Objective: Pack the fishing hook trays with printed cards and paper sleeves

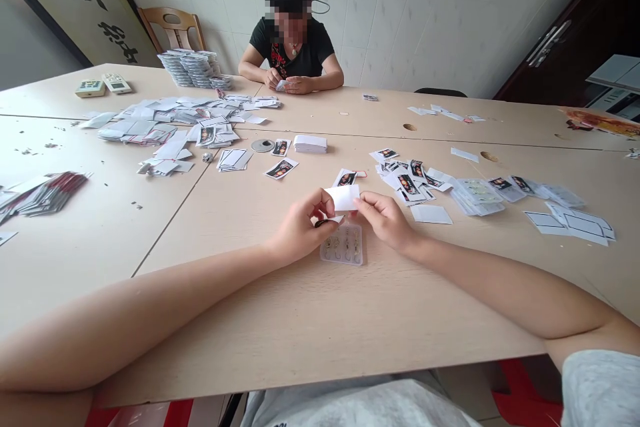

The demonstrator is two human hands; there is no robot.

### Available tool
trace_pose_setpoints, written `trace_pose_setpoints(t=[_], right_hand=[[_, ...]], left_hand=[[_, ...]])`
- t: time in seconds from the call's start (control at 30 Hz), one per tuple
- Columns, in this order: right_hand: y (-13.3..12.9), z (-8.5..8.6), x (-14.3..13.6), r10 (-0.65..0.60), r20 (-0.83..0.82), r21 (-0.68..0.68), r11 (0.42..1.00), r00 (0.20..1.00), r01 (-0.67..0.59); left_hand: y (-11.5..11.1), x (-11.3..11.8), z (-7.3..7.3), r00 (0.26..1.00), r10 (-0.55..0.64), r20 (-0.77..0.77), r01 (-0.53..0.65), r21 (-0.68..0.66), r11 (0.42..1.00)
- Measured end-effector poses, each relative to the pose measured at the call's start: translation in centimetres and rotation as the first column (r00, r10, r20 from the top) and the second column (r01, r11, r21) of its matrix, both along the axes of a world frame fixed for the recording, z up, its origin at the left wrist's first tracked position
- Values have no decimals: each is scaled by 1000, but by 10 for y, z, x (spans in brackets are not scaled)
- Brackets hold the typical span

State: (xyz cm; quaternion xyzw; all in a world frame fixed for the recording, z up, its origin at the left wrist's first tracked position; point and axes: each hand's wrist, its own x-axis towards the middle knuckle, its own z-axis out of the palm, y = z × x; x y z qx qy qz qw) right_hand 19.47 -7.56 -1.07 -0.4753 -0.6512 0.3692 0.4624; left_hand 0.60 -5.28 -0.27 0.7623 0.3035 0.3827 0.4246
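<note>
A white card (344, 198) is held between both hands above the table. My left hand (306, 223) is closed round its left end and also grips a dark-printed card (327, 221) lower down. With finger and thumb, my right hand (383, 215) pinches the white card's right edge. Just beneath the hands, a clear plastic case (345, 247) with several small hooks in it lies on the table, its upper left partly hidden by my left hand. Beyond the hands lies another dark-printed card (346, 177).
Across the table (280, 320) sits a person (295, 47) holding something small. Piles of cards (165, 117) cover the left, near stacked packets (187, 69). Printed cards (411, 180) and clear cases (477, 197) lie to the right. A white card stack (311, 143) stands ahead.
</note>
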Motion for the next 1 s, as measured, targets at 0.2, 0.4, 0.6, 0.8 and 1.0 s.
trace_pose_setpoints(t=[0.2,0.4,0.6,0.8,1.0], right_hand=[[55,35,-5,-17,127,-26,999,992,21],[119,51,-51,158,-173,-472,853,972,-222],[120,44,-47,26,-100,-393,918,995,-63],[31,33,3,-10,-29,54,998,1000,12],[-20,6,16,-25,205,108,994,978,3]], left_hand=[[1,-1,-3,999,-27,-23,27,12,1000],[2,1,-8,999,-16,-35,16,6,1000],[3,3,-9,999,-8,35,10,-56,998],[9,6,-15,980,35,198,-13,-111,994],[9,7,-9,944,83,318,-48,-115,992]])
